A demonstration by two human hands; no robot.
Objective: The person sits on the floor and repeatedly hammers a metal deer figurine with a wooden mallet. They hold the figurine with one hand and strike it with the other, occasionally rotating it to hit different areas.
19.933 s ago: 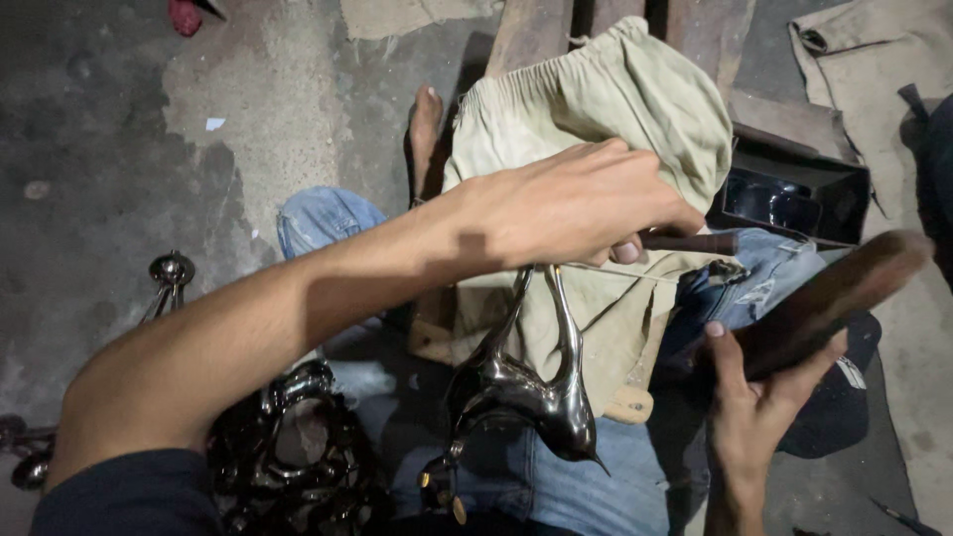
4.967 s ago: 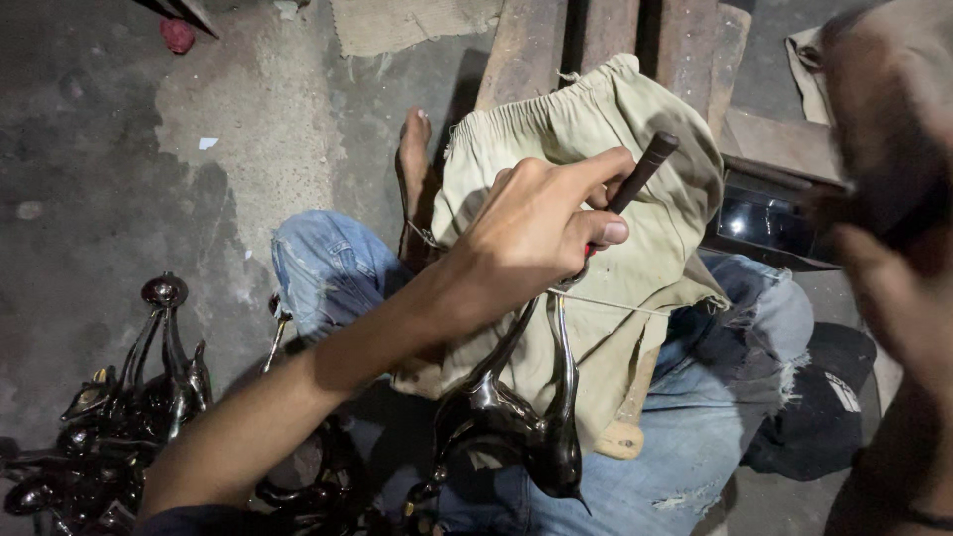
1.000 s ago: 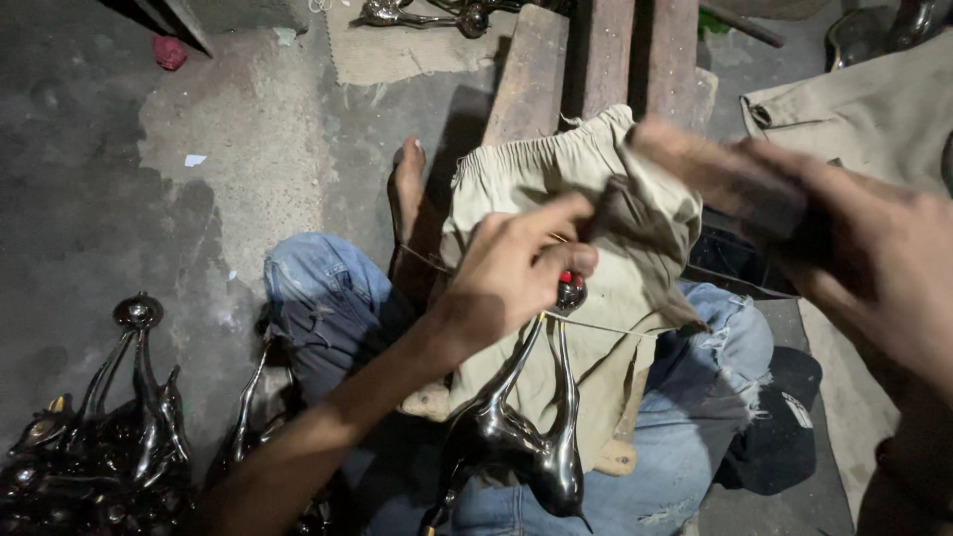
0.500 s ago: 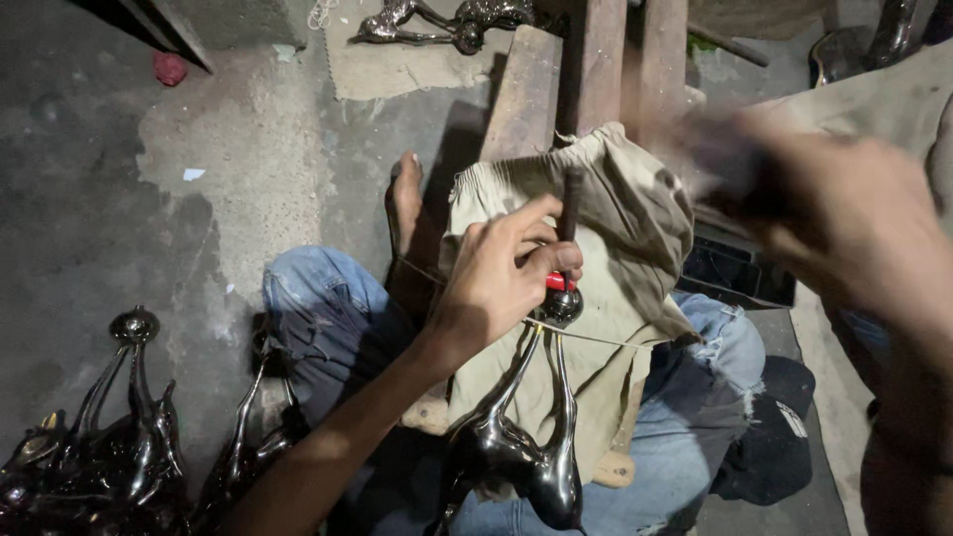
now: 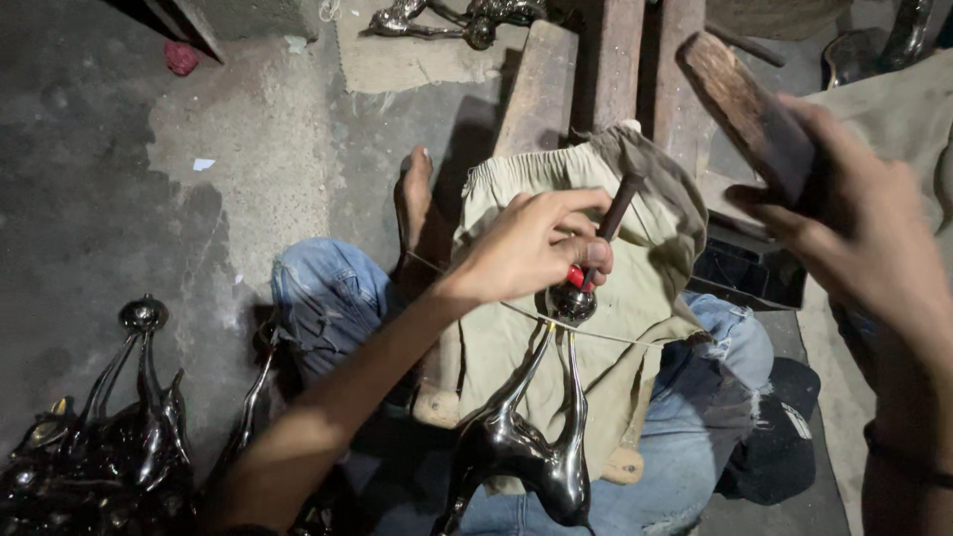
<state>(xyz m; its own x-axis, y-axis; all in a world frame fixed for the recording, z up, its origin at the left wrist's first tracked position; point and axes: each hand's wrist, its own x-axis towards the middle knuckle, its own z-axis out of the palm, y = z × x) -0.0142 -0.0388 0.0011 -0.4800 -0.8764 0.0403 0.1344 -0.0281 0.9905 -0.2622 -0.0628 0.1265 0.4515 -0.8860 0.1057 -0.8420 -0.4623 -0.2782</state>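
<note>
My left hand (image 5: 531,253) grips a dark metal punch (image 5: 617,210) with a red band, its tip set on the round top of a shiny dark metal figurine (image 5: 526,437). The figurine lies on an olive cloth (image 5: 635,298) spread over my lap in blue jeans (image 5: 328,298). A thin string crosses the figurine's two necks. My right hand (image 5: 854,243) is raised at the right, closed around a wooden block (image 5: 740,104) held above and to the right of the punch.
Several similar shiny figurines (image 5: 109,437) stand on the concrete floor at lower left. Wooden beams (image 5: 596,69) lie beyond the cloth, another figurine (image 5: 437,18) at the top edge. A black box (image 5: 745,278) sits right of my lap, a bare foot (image 5: 415,199) left of the cloth.
My right hand has swung the wooden block up and to the right, away from the punch. My left hand keeps the punch on the figurine's top.
</note>
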